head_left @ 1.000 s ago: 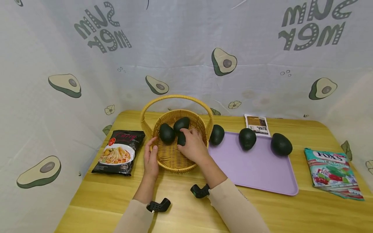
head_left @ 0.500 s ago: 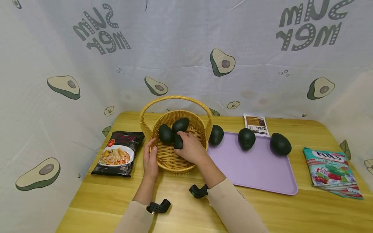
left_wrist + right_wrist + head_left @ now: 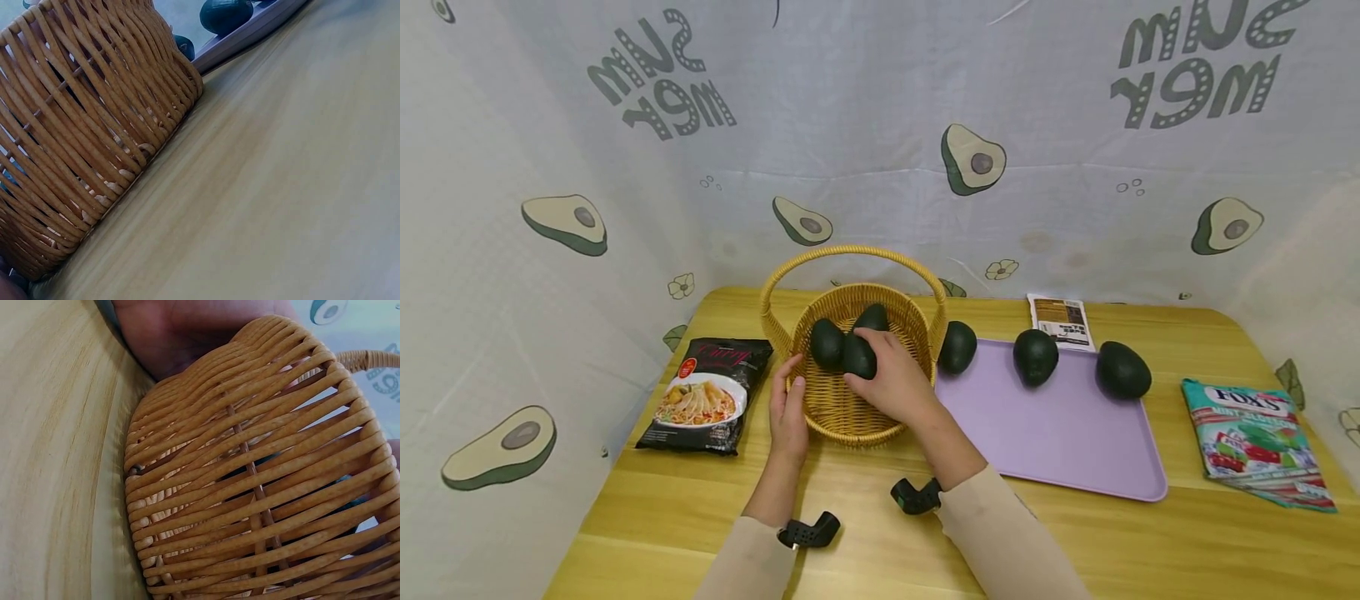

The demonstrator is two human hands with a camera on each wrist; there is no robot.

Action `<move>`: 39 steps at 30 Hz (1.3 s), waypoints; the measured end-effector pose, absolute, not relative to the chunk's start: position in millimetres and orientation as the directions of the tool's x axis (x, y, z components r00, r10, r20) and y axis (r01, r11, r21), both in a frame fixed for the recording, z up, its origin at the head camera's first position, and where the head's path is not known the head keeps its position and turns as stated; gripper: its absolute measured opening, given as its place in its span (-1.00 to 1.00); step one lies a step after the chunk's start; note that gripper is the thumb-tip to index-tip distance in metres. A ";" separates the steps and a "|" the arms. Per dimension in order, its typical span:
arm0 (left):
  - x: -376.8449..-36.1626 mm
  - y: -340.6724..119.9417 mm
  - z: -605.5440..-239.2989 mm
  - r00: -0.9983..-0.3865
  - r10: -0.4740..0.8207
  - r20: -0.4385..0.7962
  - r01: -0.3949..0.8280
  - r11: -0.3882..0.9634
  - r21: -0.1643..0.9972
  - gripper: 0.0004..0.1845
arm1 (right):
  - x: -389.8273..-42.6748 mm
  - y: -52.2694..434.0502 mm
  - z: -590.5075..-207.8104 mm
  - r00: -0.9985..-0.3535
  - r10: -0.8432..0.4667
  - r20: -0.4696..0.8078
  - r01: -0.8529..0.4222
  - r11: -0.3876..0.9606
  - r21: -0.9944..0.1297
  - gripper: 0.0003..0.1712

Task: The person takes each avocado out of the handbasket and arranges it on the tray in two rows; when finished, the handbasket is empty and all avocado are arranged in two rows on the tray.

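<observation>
Left hand [image 3: 787, 408]: fingers straight, resting against the wicker basket's [image 3: 842, 417] near-left wall.
Right hand [image 3: 895, 379]: inside the basket, fingers curled round an avocado [image 3: 858, 357] — touching two more (dark ones).
Purple tray [image 3: 1052, 433]: right of the basket on the bench [image 3: 865, 550] — three avocados at its far edge.

A flat lilac plastic tray [image 3: 1060, 442] lies right of centre on the pale wooden tabletop [image 3: 865, 550]. Three dark green avocados sit along its far edge: one [image 3: 958, 347] at the left corner, one [image 3: 1035, 357] in the middle, one [image 3: 1123, 370] toward the right. A small brown and white printed packet [image 3: 1060, 321] lies just behind the tray. A black noodle packet picturing a plate of food [image 3: 706, 393] rests at the left, a teal and red sweets bag [image 3: 1257, 442] at the far right. A white cloth printed with avocado halves [image 3: 880, 142] fills the background.
</observation>
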State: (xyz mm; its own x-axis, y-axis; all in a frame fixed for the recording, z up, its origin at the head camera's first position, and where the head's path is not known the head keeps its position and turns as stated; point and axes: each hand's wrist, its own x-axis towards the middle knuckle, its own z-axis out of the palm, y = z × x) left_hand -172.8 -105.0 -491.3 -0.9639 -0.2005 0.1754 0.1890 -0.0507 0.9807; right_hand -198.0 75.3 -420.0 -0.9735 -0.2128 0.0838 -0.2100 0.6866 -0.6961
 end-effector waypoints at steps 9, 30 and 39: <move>-173.6 -106.3 -491.9 -0.965 -0.193 0.177 0.192 -0.058 0.980 -0.56 | -190.3 78.4 -418.1 -0.958 -0.193 0.210 -0.285 0.600 -0.748 -0.18; -174.2 -105.4 -491.7 -0.960 -0.202 0.191 0.206 -0.053 0.977 -0.58 | -149.6 123.7 -392.0 -0.955 -0.065 0.288 -0.287 0.436 -0.853 -0.09; -173.6 -105.0 -490.6 -0.964 -0.200 0.175 0.192 -0.066 0.979 -0.57 | -140.1 150.1 -388.1 -0.963 -0.017 0.269 -0.242 0.491 -0.837 -0.03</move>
State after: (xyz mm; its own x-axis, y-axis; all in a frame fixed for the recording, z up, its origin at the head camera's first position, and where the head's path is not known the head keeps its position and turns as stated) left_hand -173.6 -105.0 -490.6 -0.9640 -0.2001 0.1753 0.1918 -0.0659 0.9792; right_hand -140.1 150.1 -388.1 -0.9631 -0.0173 0.2687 -0.2424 0.4906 -0.8370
